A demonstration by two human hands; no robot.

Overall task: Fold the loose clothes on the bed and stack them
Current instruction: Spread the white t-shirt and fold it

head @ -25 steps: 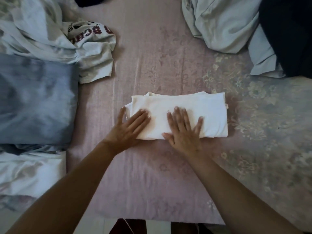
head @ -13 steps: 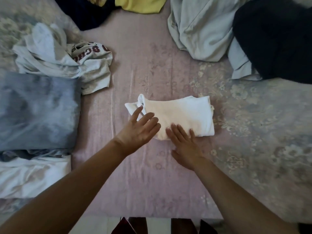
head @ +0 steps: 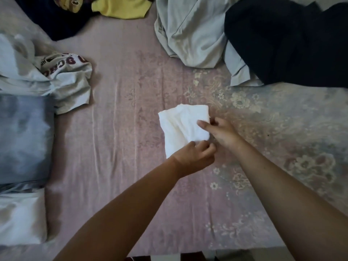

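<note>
Now both hands grip the folded white garment [head: 183, 127] mid-bed — left hand [head: 195, 153] at its near edge, right hand [head: 220, 129] at its right side; a one-sided lift could spill the fold open before it reaches the grey folded stack [head: 24, 138] far left.

Head view, steeply down onto bed [head: 120, 140]

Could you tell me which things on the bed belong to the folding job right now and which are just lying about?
In the job:
white garment, gripped by left hand and right hand
folded blue-grey garment and folded white garment, already done at the left

Lying about, still loose:
grey lettered shirt
pale grey garment
dark garment
yellow garment
</note>
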